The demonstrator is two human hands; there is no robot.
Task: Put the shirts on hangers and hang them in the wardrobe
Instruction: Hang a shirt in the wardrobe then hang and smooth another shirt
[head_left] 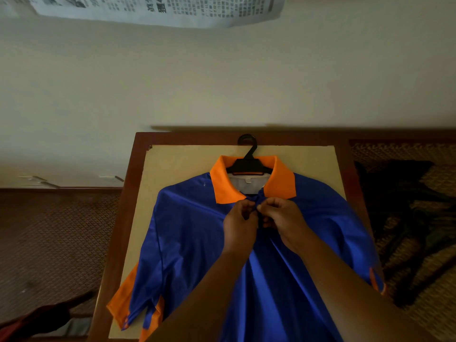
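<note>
On the wooden surface (118, 218) both hands, left (240, 224) and right (283, 222), pinch the placket of the blue shirt (192, 233), likely buttoning it so it stays on the black hanger (248, 165) inside its collar.

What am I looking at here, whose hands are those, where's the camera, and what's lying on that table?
There is no machine here: a person wears one camera on the head, looking down at their own hands. A blue shirt with an orange collar lies flat on a wooden table, with a black hanger already inside its neck. The left hand and right hand pinch the shirt's front opening just below the collar, apparently at a button. A newspaper hangs on the wall.
</note>
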